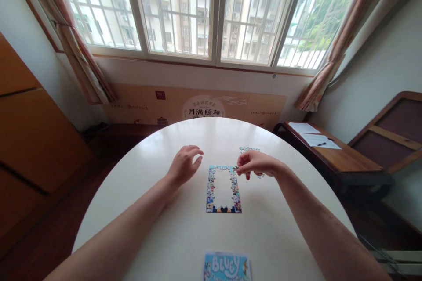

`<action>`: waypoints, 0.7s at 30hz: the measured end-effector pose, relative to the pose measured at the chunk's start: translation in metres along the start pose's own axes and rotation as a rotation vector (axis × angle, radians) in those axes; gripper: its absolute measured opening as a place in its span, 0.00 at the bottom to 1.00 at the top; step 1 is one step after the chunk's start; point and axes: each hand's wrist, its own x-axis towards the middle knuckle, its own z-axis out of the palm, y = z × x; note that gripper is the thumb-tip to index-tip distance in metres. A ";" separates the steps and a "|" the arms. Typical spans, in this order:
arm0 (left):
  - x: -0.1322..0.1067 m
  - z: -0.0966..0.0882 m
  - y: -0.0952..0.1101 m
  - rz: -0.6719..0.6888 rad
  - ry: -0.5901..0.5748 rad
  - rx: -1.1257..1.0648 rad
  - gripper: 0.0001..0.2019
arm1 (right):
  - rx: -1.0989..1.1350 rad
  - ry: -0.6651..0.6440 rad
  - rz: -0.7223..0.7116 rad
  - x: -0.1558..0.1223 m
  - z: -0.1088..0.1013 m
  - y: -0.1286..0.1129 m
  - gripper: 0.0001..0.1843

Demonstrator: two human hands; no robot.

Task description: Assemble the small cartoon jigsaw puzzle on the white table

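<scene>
Right hand (pixel 253 163): the thumb and forefinger are brought together in a pinch, gripping a small jigsaw piece (pixel 235 168) at their tips. The piece lies at the upper right corner of the jigsaw border (pixel 210 193); whether it touches the border or is held just above it cannot be told. The remaining fingers are bent, some of them pointing down toward the table.

Left hand (pixel 185 163): the fingers are loosely curved and parted from the thumb, leaving an open gap that faces the border. The hand is to the left of the puzzle, near it but apart; contact with the tabletop cannot be made out.

The border is an upright rectangle of interlocked pieces around a bare white middle, light blue along the top, many-coloured down both sides and dark along the bottom edge. Loose jigsaw pieces (pixel 249 148) lie to its upper right, beyond the right hand and partly hidden by it. Nearer the wearer, a blue sheet lettered "BLUEY" (pixel 227 267) is cut off by the lower edge of the view. All of these are on a round white table (pixel 158 241), which stands before a barred window (pixel 180 13).
</scene>
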 end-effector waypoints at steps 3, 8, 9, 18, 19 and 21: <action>-0.004 -0.001 0.028 0.209 0.048 -0.135 0.07 | 0.125 -0.044 -0.004 0.005 0.009 -0.001 0.14; -0.013 0.000 0.055 0.435 -0.069 -0.141 0.15 | 0.251 -0.151 -0.012 0.010 0.019 0.000 0.18; -0.013 0.000 0.057 0.448 -0.086 -0.127 0.16 | 0.262 -0.164 -0.010 0.010 0.021 0.001 0.18; -0.011 -0.002 0.057 0.469 -0.088 -0.096 0.08 | 0.351 -0.240 -0.017 0.012 0.027 0.006 0.20; -0.012 -0.001 0.056 0.460 -0.086 -0.091 0.08 | 0.360 -0.233 -0.020 0.012 0.028 0.007 0.20; -0.012 0.000 0.055 0.432 -0.073 -0.094 0.08 | 0.366 -0.210 -0.030 0.011 0.029 0.006 0.20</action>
